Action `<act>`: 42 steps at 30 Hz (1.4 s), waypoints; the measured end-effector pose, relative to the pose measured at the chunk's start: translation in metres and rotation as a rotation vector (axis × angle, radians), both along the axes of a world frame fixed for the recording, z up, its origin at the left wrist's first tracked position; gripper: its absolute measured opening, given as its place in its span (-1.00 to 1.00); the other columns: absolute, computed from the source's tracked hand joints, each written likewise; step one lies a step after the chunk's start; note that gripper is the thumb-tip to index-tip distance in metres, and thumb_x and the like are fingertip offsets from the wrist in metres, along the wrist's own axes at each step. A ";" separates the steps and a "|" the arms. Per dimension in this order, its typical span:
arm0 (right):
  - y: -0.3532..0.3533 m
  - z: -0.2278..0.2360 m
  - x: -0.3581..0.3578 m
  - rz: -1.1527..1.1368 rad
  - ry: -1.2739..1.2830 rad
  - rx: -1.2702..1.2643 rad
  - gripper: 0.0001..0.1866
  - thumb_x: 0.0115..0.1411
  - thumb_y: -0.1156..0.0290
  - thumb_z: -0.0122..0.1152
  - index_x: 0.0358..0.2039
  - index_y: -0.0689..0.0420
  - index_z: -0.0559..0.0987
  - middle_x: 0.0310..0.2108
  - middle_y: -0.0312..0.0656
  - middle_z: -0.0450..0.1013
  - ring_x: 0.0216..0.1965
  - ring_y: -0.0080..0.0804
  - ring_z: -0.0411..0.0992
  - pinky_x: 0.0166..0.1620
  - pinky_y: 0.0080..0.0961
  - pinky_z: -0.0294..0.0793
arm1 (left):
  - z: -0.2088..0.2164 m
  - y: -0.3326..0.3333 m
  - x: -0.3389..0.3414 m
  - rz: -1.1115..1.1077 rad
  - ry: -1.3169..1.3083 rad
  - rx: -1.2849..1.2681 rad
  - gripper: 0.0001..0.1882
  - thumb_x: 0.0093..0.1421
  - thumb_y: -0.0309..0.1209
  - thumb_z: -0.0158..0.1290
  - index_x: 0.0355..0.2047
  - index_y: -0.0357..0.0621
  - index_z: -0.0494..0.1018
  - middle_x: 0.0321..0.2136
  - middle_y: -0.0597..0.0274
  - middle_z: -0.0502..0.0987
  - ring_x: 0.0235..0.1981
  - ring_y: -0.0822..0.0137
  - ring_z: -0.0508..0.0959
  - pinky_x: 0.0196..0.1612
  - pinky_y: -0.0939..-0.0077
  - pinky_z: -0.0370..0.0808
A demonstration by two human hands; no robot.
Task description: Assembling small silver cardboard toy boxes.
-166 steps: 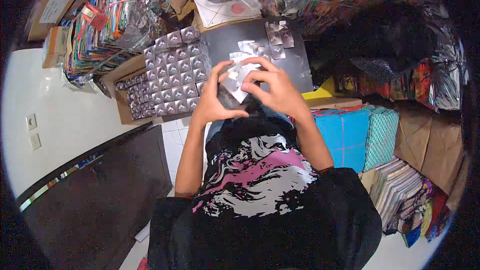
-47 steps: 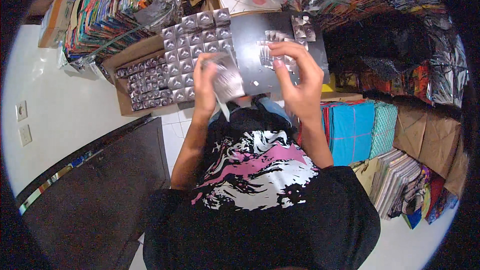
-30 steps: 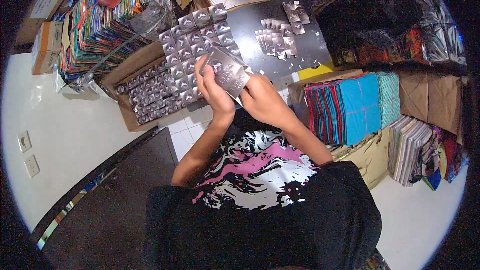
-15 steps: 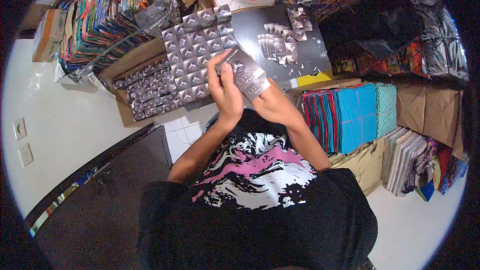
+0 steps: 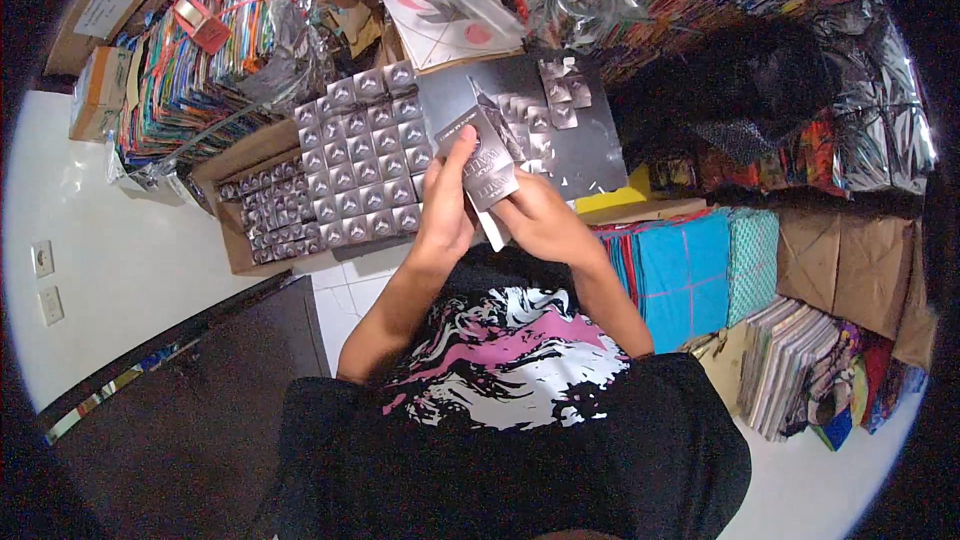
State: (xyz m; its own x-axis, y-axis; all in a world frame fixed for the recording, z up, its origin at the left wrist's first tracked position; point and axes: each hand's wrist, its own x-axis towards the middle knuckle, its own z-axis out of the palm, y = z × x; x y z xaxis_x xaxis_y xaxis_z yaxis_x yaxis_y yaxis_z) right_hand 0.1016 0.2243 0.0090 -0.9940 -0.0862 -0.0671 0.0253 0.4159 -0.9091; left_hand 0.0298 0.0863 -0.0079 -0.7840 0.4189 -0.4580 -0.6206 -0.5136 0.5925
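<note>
Between my hands is a small grey printed carton, tilted, with a pale flap sticking out at its lower end. My left hand grips its left side, thumb pressed flat on the printed face. From the right, my right hand closes on the lower part, its fingertips hidden behind the card. Beyond them, overlapping flat cartons lie on a dark board. Just left of my hands stand rows of made-up small grey boxes, each with a round emblem on top.
A cardboard box at the left holds more small grey boxes. Behind it rise bundled colourful packets with a red tape dispenser on top. Folded blue cloth and a brown paper parcel stand at the right.
The carton has turned more upright and come slightly nearer to me, and a flap now shows below it. My left forefinger no longer stretches along its upper edge. The whole view has shifted.
</note>
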 end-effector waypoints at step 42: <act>0.069 0.020 -0.019 -0.061 0.382 -0.267 -0.70 0.02 0.57 0.48 -0.18 0.18 0.76 -0.09 -0.05 0.67 0.05 -0.12 0.62 0.17 -0.23 0.56 | 0.041 -0.005 0.002 -0.213 1.097 -0.750 -0.19 -0.14 -0.30 0.57 0.15 -0.20 0.53 -0.04 0.04 0.69 -0.03 0.26 0.70 0.07 0.35 0.58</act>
State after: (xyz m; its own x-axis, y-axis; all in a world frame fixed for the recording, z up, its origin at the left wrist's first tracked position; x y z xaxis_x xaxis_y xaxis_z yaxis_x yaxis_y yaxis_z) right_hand 0.0822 0.2936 0.0291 -0.9470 0.0085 0.3212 -0.3149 0.1739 -0.9330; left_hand 0.0323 0.0809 0.0329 -0.8426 0.5046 0.1881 0.3248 0.1976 0.9249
